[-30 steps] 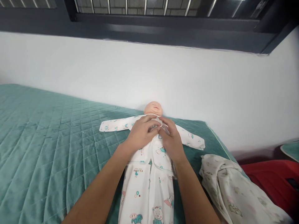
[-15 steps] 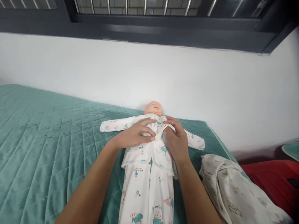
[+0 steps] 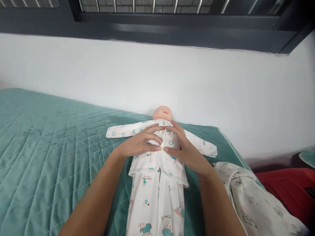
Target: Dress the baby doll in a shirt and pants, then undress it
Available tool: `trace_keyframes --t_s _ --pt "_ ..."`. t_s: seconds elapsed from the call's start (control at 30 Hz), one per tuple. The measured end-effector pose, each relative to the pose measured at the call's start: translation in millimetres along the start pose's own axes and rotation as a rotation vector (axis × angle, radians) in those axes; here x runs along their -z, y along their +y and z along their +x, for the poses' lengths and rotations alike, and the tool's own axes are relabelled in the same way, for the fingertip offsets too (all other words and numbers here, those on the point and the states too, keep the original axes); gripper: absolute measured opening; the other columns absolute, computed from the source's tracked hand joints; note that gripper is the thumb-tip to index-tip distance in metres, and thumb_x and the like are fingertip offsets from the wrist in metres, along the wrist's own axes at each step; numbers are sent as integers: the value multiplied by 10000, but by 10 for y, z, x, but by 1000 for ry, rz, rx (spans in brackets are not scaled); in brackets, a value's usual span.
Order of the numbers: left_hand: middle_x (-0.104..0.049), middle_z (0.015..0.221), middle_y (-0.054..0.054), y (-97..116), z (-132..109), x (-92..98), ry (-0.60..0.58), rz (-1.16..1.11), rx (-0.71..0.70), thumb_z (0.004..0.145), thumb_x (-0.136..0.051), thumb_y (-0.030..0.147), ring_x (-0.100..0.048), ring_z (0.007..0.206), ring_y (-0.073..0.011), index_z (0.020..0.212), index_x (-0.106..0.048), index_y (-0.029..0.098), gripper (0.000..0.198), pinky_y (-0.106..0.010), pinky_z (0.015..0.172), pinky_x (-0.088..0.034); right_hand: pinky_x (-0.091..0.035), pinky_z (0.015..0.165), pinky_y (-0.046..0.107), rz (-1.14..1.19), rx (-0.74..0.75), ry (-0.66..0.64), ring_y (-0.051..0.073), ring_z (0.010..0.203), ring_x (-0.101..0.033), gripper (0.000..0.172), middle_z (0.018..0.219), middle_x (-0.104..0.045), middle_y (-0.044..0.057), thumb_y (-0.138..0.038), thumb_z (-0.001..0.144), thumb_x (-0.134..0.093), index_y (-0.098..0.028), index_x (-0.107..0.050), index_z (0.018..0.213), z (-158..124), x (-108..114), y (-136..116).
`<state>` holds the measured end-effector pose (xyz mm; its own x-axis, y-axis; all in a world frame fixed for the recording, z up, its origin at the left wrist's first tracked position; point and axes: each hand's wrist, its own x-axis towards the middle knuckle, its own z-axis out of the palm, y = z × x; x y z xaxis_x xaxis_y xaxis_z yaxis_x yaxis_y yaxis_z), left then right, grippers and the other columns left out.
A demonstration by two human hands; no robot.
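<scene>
A baby doll [image 3: 162, 113] lies on its back with its head toward the wall. It wears a white long-sleeved shirt [image 3: 147, 163] with small printed figures and matching white pants [image 3: 150, 205]. From the left, my left hand [image 3: 139, 141] pinches the shirt's front edge at mid-chest between thumb and finger. Opposite it, my right hand [image 3: 185, 149] grips the other front edge, its thumb at a tiny pale fastener [image 3: 162, 148] and its fingers higher on the chest. Both sleeves stretch out sideways. My fingers hide part of the chest.
Under the doll is a green quilted bedspread [image 3: 61, 157]. A crumpled white printed cloth [image 3: 263, 200] lies at the right, beside something red [image 3: 283, 185]. Behind the bed rises a white wall [image 3: 147, 72], below a dark window frame [image 3: 172, 29] with metal bars.
My right hand has turned inward and lowered its thumb to the shirt's front, bringing the lifted right edge against the left one. My left hand has stayed nearly in place.
</scene>
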<state>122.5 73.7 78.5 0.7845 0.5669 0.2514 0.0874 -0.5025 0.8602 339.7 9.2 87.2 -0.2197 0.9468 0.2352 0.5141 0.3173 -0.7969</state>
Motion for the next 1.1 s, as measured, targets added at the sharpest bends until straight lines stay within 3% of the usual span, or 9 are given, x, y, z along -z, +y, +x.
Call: trace_keyframes --t_s 0.17,0.33,0.67,0.9,1.0,1.1 --pt "-343 1579 18 -17 -6 -4 26 -74 29 843 -681 387 -188 1504 -243 952 -731 283 159 -404 1076 -443 -203 1215 492 32 -3 35 244 1510 -143 593 1622 -201 -2 -333 809 -698 -371 -470 1355 10 -41 54" --pt "-368 1564 21 -49 -4 -10 47 -132 57 808 -719 351 -217 1496 -250 919 -756 285 134 -393 1046 -475 -233 1208 491 5 87 101 252 1482 -236 559 1578 -309 25 -305 801 -707 -343 -508 1322 27 -96 79" --pt "-405 1543 14 -60 10 -25 92 -90 59 796 -728 386 -259 1482 -237 905 -738 271 159 -408 1138 -368 -284 1186 463 -25 190 129 240 1421 -357 525 1489 -445 25 -238 814 -672 -337 -543 1313 53 -150 79" --pt "-457 1506 -7 -29 34 -47 129 0 -11 832 -686 356 -309 1458 -206 889 -700 253 118 -404 1195 -257 -302 1161 485 -82 177 131 256 1416 -367 199 1497 -427 41 -270 827 -674 -294 -668 1024 46 -159 49" --pt "-442 1518 1 -10 27 -8 87 16 2 817 -701 374 -260 1479 -215 889 -703 260 136 -416 1199 -239 -302 1153 491 -20 177 138 264 1416 -369 77 1496 -439 28 -292 827 -684 -273 -649 894 29 -104 59" --pt "-422 1532 10 6 9 24 33 6 6 816 -697 354 -229 1491 -231 893 -717 265 120 -428 1195 -238 -311 1146 477 85 169 163 257 1410 -379 63 1498 -447 15 -298 838 -675 -264 -622 836 9 -44 71"
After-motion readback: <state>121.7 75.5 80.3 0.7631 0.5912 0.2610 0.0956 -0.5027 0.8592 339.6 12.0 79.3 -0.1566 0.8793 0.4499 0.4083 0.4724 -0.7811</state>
